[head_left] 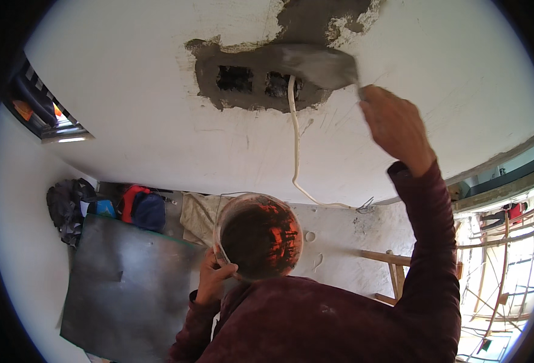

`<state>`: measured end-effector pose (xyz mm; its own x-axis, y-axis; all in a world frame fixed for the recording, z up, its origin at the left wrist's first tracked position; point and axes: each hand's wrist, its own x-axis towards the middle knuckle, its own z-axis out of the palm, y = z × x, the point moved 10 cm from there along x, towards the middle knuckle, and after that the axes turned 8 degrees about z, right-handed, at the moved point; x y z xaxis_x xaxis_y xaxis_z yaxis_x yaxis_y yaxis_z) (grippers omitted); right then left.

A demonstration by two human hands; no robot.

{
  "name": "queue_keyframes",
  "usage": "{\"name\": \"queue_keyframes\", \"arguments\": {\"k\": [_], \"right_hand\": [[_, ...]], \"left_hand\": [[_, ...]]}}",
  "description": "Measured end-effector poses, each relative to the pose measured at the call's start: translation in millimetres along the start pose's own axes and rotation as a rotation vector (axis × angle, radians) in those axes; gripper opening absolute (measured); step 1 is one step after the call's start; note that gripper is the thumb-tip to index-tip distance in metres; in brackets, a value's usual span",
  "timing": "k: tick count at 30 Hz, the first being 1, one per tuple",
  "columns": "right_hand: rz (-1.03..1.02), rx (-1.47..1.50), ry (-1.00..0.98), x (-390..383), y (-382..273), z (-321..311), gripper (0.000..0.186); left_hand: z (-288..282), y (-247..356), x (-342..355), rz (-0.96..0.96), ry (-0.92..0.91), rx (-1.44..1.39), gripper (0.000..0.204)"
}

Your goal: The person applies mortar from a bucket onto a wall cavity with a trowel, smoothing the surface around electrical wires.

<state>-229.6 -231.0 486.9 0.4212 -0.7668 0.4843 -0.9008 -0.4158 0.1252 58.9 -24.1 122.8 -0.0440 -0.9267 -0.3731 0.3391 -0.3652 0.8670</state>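
Observation:
My right hand (397, 124) is raised to the white wall, its fingers closed round the handle of a trowel. The trowel's wide grey blade (324, 65) lies against a patch of grey mortar (205, 72), its outline blurred. Two dark square recesses (235, 78) sit in the patch, and a white cable (296, 139) hangs out of the right one. Low in front of me, my left hand (214, 273) grips the rim of an orange-red bucket (285, 239) tilted toward me. Grey mortar coats the inside of the bucket; how deep it lies I cannot tell.
A large dark sheet (128, 284) lies at lower left, with bags and clothes (140, 206) behind it. The cable's bare wire ends (365, 207) reach the foot of the wall. A wooden trestle (394, 272) stands right of me. Beyond an opening, scaffolding (503, 284) and another person (514, 210) show.

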Motion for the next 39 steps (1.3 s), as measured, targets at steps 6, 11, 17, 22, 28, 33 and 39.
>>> {"name": "queue_keyframes", "arguments": {"k": [6, 11, 17, 22, 28, 33, 39], "right_hand": [[0.512, 0.301, 0.006, -90, 52, -2, 0.02], [0.471, 0.713, -0.036, -118, -45, 118, 0.013], [0.36, 0.792, 0.137, -55, -128, 170, 0.013], [0.428, 0.741, 0.217, -10, -116, 171, 0.013], [0.527, 0.625, 0.192, -12, -128, 196, 0.013], [0.532, 0.608, 0.191, -27, -147, 236, 0.015], [0.582, 0.697, -0.039, -80, -179, 263, 0.015]], "left_hand": [[-32, 0, -12, -0.038, 0.131, -0.057, 0.023], [-63, -5, 0, -0.112, 0.13, -0.128, 0.017], [-126, 25, 8, -0.203, 0.104, -0.081, 0.015], [-196, 53, 4, -0.172, 0.154, 0.004, 0.017], [-245, 69, 12, -0.201, 0.142, 0.036, 0.019], [-256, 80, 20, -0.203, 0.131, 0.049, 0.019], [-269, 90, 28, -0.182, 0.101, 0.067, 0.018]]}}
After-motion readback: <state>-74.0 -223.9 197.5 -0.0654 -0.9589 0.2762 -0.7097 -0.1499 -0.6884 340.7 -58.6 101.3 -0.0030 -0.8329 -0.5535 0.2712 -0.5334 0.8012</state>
